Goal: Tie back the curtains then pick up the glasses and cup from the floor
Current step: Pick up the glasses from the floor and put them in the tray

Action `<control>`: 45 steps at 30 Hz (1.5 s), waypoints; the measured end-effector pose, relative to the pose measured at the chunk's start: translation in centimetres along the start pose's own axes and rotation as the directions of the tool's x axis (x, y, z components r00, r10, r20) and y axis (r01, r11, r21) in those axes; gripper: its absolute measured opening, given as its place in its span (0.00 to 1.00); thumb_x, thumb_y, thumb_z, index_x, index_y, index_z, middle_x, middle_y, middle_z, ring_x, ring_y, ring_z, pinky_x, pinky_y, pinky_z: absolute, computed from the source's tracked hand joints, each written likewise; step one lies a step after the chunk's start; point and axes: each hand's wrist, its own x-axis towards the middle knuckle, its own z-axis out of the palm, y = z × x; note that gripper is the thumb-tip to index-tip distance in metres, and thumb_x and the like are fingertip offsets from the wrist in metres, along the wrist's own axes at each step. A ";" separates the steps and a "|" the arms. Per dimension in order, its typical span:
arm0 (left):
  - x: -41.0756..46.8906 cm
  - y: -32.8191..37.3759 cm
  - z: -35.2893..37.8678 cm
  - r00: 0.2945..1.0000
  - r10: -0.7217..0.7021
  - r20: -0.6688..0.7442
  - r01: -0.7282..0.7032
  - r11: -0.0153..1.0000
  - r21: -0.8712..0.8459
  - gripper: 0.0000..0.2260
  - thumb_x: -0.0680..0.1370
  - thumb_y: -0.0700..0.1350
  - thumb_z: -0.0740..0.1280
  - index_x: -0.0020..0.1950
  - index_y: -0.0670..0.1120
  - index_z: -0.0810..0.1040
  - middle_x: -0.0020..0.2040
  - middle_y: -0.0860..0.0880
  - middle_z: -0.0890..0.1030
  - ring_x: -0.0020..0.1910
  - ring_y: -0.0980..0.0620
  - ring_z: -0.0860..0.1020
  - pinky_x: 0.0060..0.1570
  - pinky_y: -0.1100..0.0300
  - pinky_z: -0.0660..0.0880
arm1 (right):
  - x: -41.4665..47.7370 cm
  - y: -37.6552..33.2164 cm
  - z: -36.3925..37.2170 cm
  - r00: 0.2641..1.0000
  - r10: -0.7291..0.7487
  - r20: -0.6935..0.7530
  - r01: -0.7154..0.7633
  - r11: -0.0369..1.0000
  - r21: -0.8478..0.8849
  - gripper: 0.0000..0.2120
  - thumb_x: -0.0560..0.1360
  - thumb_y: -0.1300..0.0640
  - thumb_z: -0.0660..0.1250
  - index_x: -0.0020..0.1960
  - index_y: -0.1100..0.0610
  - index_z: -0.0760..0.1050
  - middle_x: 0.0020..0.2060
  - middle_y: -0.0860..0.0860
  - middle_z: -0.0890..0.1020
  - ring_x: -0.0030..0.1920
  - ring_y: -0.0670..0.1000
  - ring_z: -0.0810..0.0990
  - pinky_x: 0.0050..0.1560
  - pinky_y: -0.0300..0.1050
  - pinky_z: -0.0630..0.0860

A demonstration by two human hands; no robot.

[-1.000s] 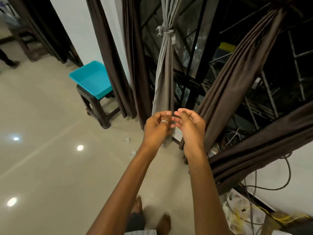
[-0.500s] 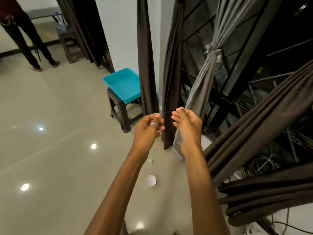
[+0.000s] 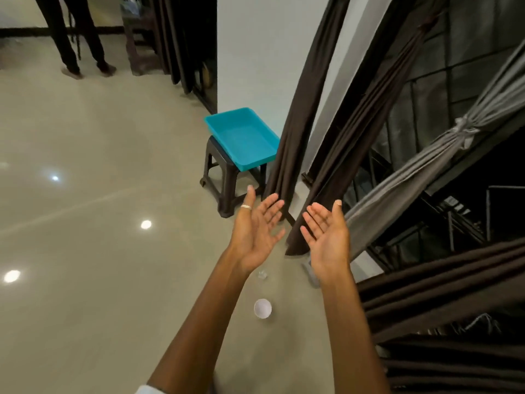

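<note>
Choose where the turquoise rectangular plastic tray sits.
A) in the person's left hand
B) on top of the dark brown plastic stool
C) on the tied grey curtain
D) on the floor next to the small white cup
B: the turquoise rectangular plastic tray rests on the seat of the dark brown plastic stool, raised off the floor.

The left hand (image 3: pixel 255 234) and right hand (image 3: pixel 326 237), curled fingertip to fingertip against the grey curtain (image 3: pixel 412 189) a second ago, now spread apart just left of it.

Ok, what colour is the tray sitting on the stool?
Turquoise blue; the tray shows clearly in the head view, on the dark stool.
</note>
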 end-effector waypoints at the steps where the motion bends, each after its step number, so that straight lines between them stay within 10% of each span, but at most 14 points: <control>1: 0.1 0.3 -1.3 1.000 -0.019 0.002 0.019 0.999 -0.032 0.40 0.73 0.74 0.59 0.78 0.52 0.68 0.79 0.48 0.66 0.81 0.47 0.57 0.78 0.38 0.49 | 0.2 0.8 0.6 0.999 0.039 -0.001 -0.039 0.999 0.019 0.33 0.80 0.33 0.56 0.75 0.55 0.71 0.72 0.53 0.75 0.74 0.52 0.71 0.75 0.59 0.65; 6: 1.2 1.5 -5.6 0.997 -0.072 -0.016 0.071 0.995 -0.067 0.46 0.67 0.83 0.49 0.81 0.63 0.50 0.83 0.51 0.40 0.81 0.46 0.36 0.73 0.32 0.31 | 1.5 4.2 2.2 0.987 0.159 -0.001 -0.158 0.982 0.103 0.40 0.74 0.22 0.51 0.81 0.40 0.57 0.82 0.48 0.54 0.83 0.54 0.48 0.77 0.72 0.44; 19: 12.1 5.5 -7.2 0.974 -0.203 -0.102 0.212 0.974 0.084 0.46 0.67 0.83 0.44 0.81 0.63 0.50 0.83 0.52 0.43 0.82 0.45 0.39 0.75 0.35 0.34 | 13.4 7.9 4.6 0.978 0.209 0.000 -0.203 0.951 0.233 0.41 0.76 0.24 0.48 0.82 0.45 0.56 0.82 0.54 0.56 0.82 0.56 0.53 0.79 0.67 0.51; 23: 17.7 6.1 -7.0 0.953 -0.224 -0.207 0.258 0.953 0.157 0.46 0.67 0.83 0.51 0.80 0.61 0.60 0.83 0.51 0.53 0.82 0.41 0.53 0.77 0.33 0.48 | 17.9 8.2 3.4 0.964 0.255 -0.082 -0.227 0.940 0.254 0.41 0.77 0.25 0.49 0.81 0.49 0.59 0.81 0.55 0.58 0.81 0.56 0.56 0.78 0.63 0.56; 27: 22.7 5.7 -6.9 0.893 -0.134 -0.429 0.266 0.927 0.265 0.35 0.72 0.69 0.69 0.70 0.47 0.74 0.66 0.49 0.76 0.56 0.49 0.79 0.58 0.52 0.77 | 21.9 9.6 2.2 0.938 0.296 -0.180 -0.236 0.926 0.295 0.42 0.77 0.26 0.51 0.80 0.53 0.61 0.80 0.56 0.61 0.80 0.56 0.59 0.74 0.58 0.62; 30: 26.0 5.3 -7.3 0.819 -0.014 -0.573 0.293 0.869 0.399 0.05 0.80 0.42 0.69 0.53 0.41 0.77 0.54 0.46 0.83 0.30 0.56 0.68 0.30 0.65 0.68 | 24.5 10.5 1.8 0.925 0.325 -0.196 -0.253 0.913 0.319 0.42 0.77 0.26 0.51 0.80 0.54 0.62 0.80 0.58 0.62 0.80 0.56 0.60 0.74 0.58 0.63; 33: 28.5 5.2 -8.0 0.799 0.019 -0.600 0.339 0.811 0.477 0.06 0.81 0.33 0.60 0.49 0.42 0.75 0.54 0.41 0.85 0.19 0.59 0.63 0.20 0.68 0.61 | 26.7 11.2 1.5 0.909 0.358 -0.215 -0.275 0.900 0.338 0.43 0.77 0.26 0.53 0.79 0.56 0.63 0.79 0.58 0.64 0.79 0.56 0.62 0.75 0.58 0.65; 36: 30.5 5.6 -8.5 0.781 0.019 -0.624 0.386 0.771 0.506 0.10 0.80 0.32 0.62 0.41 0.44 0.74 0.50 0.42 0.86 0.24 0.57 0.76 0.21 0.68 0.64 | 28.2 11.8 1.7 0.891 0.401 -0.214 -0.313 0.882 0.352 0.42 0.77 0.27 0.55 0.79 0.57 0.63 0.78 0.58 0.65 0.78 0.57 0.65 0.75 0.58 0.67; 39: 32.6 6.2 -9.3 0.782 -0.006 -0.624 0.407 0.762 0.503 0.12 0.79 0.32 0.65 0.39 0.45 0.75 0.48 0.44 0.86 0.52 0.54 0.78 0.27 0.67 0.70 | 29.6 12.5 2.3 0.870 0.442 -0.219 -0.351 0.867 0.355 0.40 0.78 0.29 0.55 0.78 0.57 0.65 0.76 0.57 0.68 0.75 0.56 0.68 0.73 0.57 0.70; 45: 37.8 8.1 -11.9 0.825 -0.055 -0.562 0.464 0.635 0.618 0.11 0.77 0.32 0.68 0.37 0.44 0.78 0.43 0.43 0.87 0.39 0.49 0.84 0.29 0.63 0.71 | 33.0 13.7 4.9 0.820 0.484 -0.305 -0.408 0.869 0.281 0.30 0.82 0.36 0.57 0.72 0.59 0.71 0.68 0.56 0.77 0.66 0.55 0.77 0.70 0.57 0.73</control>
